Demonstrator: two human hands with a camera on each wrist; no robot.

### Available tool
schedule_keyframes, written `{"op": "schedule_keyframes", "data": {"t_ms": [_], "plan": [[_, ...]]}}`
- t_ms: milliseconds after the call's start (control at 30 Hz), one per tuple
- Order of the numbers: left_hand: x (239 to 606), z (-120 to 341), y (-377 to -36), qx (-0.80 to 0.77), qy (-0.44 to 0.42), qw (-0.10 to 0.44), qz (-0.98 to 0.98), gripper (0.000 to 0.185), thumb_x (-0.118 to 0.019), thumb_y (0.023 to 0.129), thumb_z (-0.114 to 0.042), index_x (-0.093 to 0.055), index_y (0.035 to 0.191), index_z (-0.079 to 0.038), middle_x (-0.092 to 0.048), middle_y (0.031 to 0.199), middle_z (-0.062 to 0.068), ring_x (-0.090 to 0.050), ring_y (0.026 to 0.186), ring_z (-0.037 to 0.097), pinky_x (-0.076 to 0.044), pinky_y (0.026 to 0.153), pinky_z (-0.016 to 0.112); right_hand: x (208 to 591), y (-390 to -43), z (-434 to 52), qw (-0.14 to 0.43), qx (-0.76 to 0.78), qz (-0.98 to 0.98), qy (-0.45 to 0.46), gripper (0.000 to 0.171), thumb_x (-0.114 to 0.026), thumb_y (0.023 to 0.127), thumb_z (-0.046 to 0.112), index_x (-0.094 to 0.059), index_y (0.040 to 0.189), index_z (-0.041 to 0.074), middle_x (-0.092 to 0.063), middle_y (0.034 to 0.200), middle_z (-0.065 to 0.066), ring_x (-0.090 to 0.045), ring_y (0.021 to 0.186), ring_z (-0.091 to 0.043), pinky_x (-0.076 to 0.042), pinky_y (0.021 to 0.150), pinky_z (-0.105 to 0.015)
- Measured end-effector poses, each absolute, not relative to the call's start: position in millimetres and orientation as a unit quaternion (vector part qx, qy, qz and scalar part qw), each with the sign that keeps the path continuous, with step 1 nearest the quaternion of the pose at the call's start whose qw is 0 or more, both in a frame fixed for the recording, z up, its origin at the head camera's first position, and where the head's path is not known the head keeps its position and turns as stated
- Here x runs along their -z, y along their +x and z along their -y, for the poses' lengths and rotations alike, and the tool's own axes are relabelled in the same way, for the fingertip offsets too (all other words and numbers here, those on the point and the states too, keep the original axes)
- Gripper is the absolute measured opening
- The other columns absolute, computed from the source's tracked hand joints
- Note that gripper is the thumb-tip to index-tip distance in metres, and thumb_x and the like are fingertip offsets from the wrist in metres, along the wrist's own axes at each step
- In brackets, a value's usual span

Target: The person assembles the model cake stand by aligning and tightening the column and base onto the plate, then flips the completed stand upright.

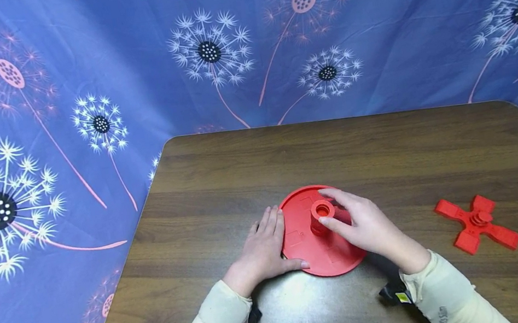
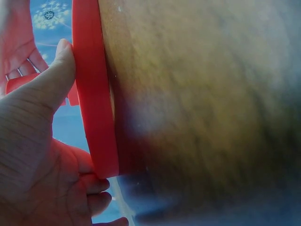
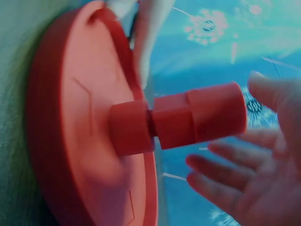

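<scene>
A red round base with a raised rim (image 1: 325, 262) lies on the table. From its middle rises a stubby red post (image 3: 129, 127), topped by a hollow red tube (image 3: 216, 113) with a squared lower section. A narrow gap shows where tube and post meet. My left hand (image 1: 265, 246) rests against the base's left side, fingers straight along the edge and thumb on the near rim. Around the tube's top, my right hand (image 1: 364, 221) has thumb and fingers spread apart. In the right wrist view, space shows between those fingers and the tube.
A red cross-shaped piece (image 1: 478, 219) with a threaded stub in its centre lies to the right on the wooden table (image 1: 250, 168). Blue cloth with dandelion prints (image 1: 144, 50) hangs behind the table and along its left side.
</scene>
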State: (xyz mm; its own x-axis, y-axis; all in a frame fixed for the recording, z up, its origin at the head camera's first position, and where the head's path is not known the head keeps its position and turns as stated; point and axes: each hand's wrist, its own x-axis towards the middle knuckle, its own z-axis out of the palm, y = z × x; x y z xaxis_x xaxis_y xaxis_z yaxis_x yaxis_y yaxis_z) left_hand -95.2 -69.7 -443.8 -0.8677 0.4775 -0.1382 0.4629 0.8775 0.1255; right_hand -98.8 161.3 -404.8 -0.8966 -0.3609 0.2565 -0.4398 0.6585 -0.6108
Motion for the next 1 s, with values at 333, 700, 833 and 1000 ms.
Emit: {"op": "schedule_keyframes", "data": {"t_ms": [333, 700, 833, 1000], "plan": [[444, 69, -95, -0.047, 0.243, 0.093, -0.965, 0.119, -0.041, 0.058, -0.083, -0.01, 0.141, -0.004, -0.009, 0.147, 0.012, -0.003, 0.134, 0.024, -0.021, 0.102, 0.045, 408, -103, -172, -0.023, -0.416, 0.866, 0.277, 0.054, -0.06, 0.084, 0.021, -0.038, 0.133, 0.024, -0.048, 0.124, 0.006, -0.047, 0.109, -0.007, -0.042, 0.087, -0.033], [443, 69, -96, -0.04, 0.242, 0.093, -0.965, 0.118, -0.041, 0.059, -0.083, -0.01, 0.141, -0.004, -0.009, 0.147, 0.012, -0.004, 0.134, 0.024, -0.022, 0.102, 0.045, 414, -100, -163, 0.044, -0.439, 0.869, 0.223, 0.044, -0.069, 0.075, 0.031, -0.052, 0.114, 0.019, -0.059, 0.103, 0.007, -0.061, 0.09, -0.01, -0.049, 0.077, -0.033], [442, 69, -95, -0.042, 0.242, 0.095, -0.965, 0.118, -0.041, 0.059, -0.083, -0.009, 0.141, -0.004, -0.009, 0.147, 0.012, -0.004, 0.134, 0.024, -0.022, 0.102, 0.045, 415, -97, -158, 0.07, -0.422, 0.883, 0.194, 0.045, -0.071, 0.072, 0.035, -0.053, 0.109, 0.021, -0.059, 0.098, 0.008, -0.062, 0.085, -0.009, -0.05, 0.072, -0.029], [442, 70, -95, -0.05, 0.241, 0.095, -0.965, 0.118, -0.042, 0.059, -0.082, -0.01, 0.141, -0.003, -0.009, 0.146, 0.012, -0.005, 0.134, 0.025, -0.022, 0.102, 0.045, 415, -95, -156, 0.073, -0.416, 0.888, 0.181, 0.047, -0.071, 0.071, 0.038, -0.051, 0.109, 0.02, -0.059, 0.098, 0.007, -0.062, 0.085, -0.01, -0.05, 0.072, -0.029]]}}
